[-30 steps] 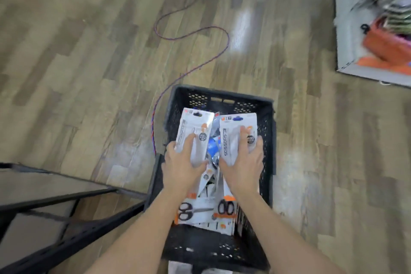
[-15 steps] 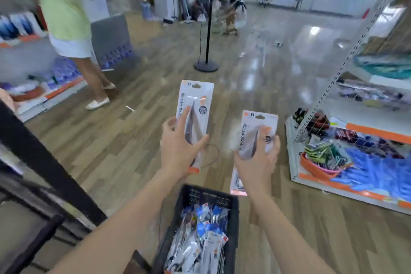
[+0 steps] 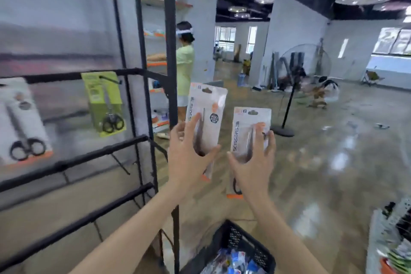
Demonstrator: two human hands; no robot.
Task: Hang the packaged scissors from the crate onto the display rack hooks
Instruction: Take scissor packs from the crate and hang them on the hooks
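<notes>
Two packs in transit, crate to rack: left hand grips one scissors pack, right hand grips the other pack.
Next: swing left, line each hang slot up with a free hook on the display rack.

The rack stands left of the raised packs, its black upright post nearest them. Two hung scissor cards fill upper hooks; lower bars show bare gaps between.
</notes>
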